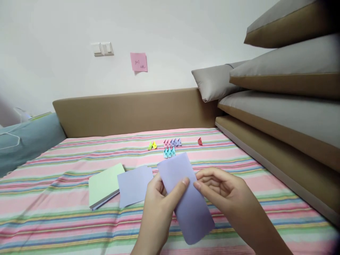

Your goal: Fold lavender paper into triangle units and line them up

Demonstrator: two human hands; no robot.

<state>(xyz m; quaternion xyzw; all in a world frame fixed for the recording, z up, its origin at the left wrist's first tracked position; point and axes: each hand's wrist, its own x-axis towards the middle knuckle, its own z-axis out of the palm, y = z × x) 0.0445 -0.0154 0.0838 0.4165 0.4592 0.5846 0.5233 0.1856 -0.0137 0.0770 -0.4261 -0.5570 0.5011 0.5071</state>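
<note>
A purple sheet of paper [195, 216], long and narrow as if folded in half, is held up at a slant in front of me. My left hand [160, 202] grips it from the left, thumb flat on its face and fingers behind. At its right edge, my right hand [225, 189] pinches the paper between thumb and forefinger. Left of my hands lie a flat purple sheet [135, 186] and a stack of paper with a light green sheet on top [105, 182].
Beyond my hands, small folded paper pieces stand on the striped cloth [66, 198]: turquoise ones [169, 152], pink and purple ones [172, 142], a yellow-green pair [152, 145] and a red one [200, 141]. Stacked cushions [281, 109] rise at right.
</note>
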